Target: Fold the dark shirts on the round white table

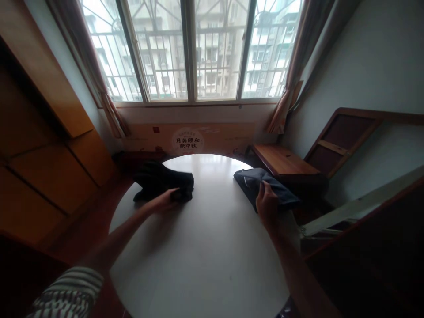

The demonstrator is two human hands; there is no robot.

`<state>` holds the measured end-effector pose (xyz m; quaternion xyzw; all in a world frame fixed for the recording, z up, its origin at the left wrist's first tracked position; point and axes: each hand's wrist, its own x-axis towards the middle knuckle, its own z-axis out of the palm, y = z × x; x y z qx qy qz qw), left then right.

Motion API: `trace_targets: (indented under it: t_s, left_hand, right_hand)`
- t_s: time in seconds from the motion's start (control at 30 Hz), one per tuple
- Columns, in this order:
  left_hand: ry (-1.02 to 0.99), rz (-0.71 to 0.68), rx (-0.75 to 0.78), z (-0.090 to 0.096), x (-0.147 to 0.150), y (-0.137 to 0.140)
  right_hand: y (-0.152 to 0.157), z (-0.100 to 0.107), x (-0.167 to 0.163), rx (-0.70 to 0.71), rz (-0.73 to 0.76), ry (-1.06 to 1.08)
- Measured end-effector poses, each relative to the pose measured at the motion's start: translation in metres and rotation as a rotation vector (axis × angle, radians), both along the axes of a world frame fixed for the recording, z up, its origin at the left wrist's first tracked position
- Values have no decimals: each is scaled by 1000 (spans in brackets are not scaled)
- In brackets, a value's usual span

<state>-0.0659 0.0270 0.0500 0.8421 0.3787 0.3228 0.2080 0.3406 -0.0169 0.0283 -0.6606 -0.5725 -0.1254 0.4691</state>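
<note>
Across the far left of the white round table [198, 256], black cloth [154, 174] is lying in a loose bunch, and the left hand [166, 202] is gripping its near right corner with closed fingers. At the far right, a dark blue folded cloth [285, 189] is lying near the table's edge, well apart from the black one. The right hand [268, 202] is touching its near side with curled fingers; whether they are pinching the fabric, I cannot tell. A striped sleeve [71, 287] is covering part of the left arm. Beyond the table's far right edge, a wooden bench [281, 158] is standing.
</note>
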Motion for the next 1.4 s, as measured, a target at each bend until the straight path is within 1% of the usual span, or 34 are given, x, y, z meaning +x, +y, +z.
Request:
trace_targets:
  t_s: [0.03, 0.1, 0.17, 0.23, 0.3, 0.37, 0.4, 0.47, 0.5, 0.53, 0.57, 0.6, 0.63, 0.67, 0.7, 0.73, 0.77, 0.8, 0.83, 0.87, 0.9, 0.93, 0.97, 1.03, 1.1, 1.13, 1.17, 1.2, 1.23, 1.27, 1.3, 1.33, 1.37, 1.4]
  left_hand:
    - [73, -85, -63, -5, 2, -6]
    - [173, -226, -185, -2, 4, -17]
    - [143, -260, -210, 10, 9, -28]
    - [96, -243, -135, 20, 21, -39]
    - [138, -229, -22, 16, 41, -48]
    - [221, -240, 64, 0, 62, -52]
    - [245, -252, 78, -10, 70, -51]
    - [209, -246, 43, -22, 81, -41]
    - [150, -213, 10, -22, 82, -33]
    - [65, -146, -17, -16, 81, -22]
    - [-44, -37, -19, -5, 76, -9]
    - [-163, 101, 13, 11, 70, 5]
    - [-278, 256, 80, 30, 63, 18]
    - [-389, 437, 195, 50, 55, 30]
    - [-459, 596, 332, 70, 47, 39]
    - [-501, 711, 464, 88, 40, 45]
    - [-518, 780, 566, 101, 34, 48]
    - [-500, 798, 637, 110, 28, 48]
    - [-451, 770, 672, 113, 24, 44]
    - [-370, 701, 665, 110, 20, 40]
    - [-259, 599, 615, 104, 16, 34]
    - [-130, 474, 529, 93, 13, 28]
    - [4, 331, 403, 81, 10, 23]
    - [218, 63, 103, 56, 5, 14]
    - [308, -67, -92, 37, 5, 9]
    - [309, -79, -132, 31, 8, 7]
    - [278, -62, -130, 27, 12, 5]
    - [220, -20, -85, 25, 18, 3]
    - [149, 29, -3, 23, 25, 0]
    - [87, 63, 98, 22, 32, -3]
    - [47, 75, 202, 20, 40, -6]
    - [40, 54, 283, 18, 46, -9]
    - [65, -2, 315, 15, 52, -12]
    - [100, -73, 298, 12, 56, -15]
  right_hand:
    - [-4, 2, -7, 50, 96, 12]
    - [-15, 4, -27, 77, 364, 30]
    - [-27, 4, -52, -15, 660, 61]
    - [-37, 3, -77, -157, 910, 102]
    - [-44, 3, -95, -250, 1055, 134]
    - [-48, 5, -100, -260, 1110, 198]
    - [-47, 7, -98, -240, 1107, 247]
    - [-43, 13, -85, -159, 1017, 349]
    - [-40, 16, -74, -103, 926, 368]
    - [-35, 18, -62, -51, 806, 348]
    - [-29, 19, -49, -12, 673, 303]
    - [-23, 18, -36, 0, 536, 236]
    - [-18, 16, -23, -23, 397, 162]
    - [-13, 12, -13, -87, 258, 95]
    - [-9, 7, -4, -188, 127, 40]
    - [-7, 2, 2, -310, 15, -9]
    - [-6, -3, 6, -436, -70, -54]
    - [-6, -7, 8, -543, -123, -99]
    - [-6, -10, 8, -613, -142, -141]
    - [-7, -11, 7, -641, -137, -176]
    - [-7, -11, 5, -629, -118, -195]
    - [-7, -10, 3, -593, -95, -195]
    - [-7, -8, 2, -552, -74, -182]
    - [-5, -2, 0, -483, -50, -139]
    - [-5, 3, -3, -337, -17, -73]
    - [-6, 5, -7, -228, 39, -39]
    - [-8, 6, -12, -116, 144, -6]
    - [-10, 6, -18, -26, 292, 22]
    - [-14, 5, -26, 10, 472, 39]
    - [-18, 4, -35, -21, 656, 44]
    - [-21, 2, -43, -93, 820, 53]
    - [-23, 0, -51, -180, 945, 74]
    - [-25, -2, -57, -255, 1019, 108]
    - [-25, -4, -60, -304, 1047, 147]
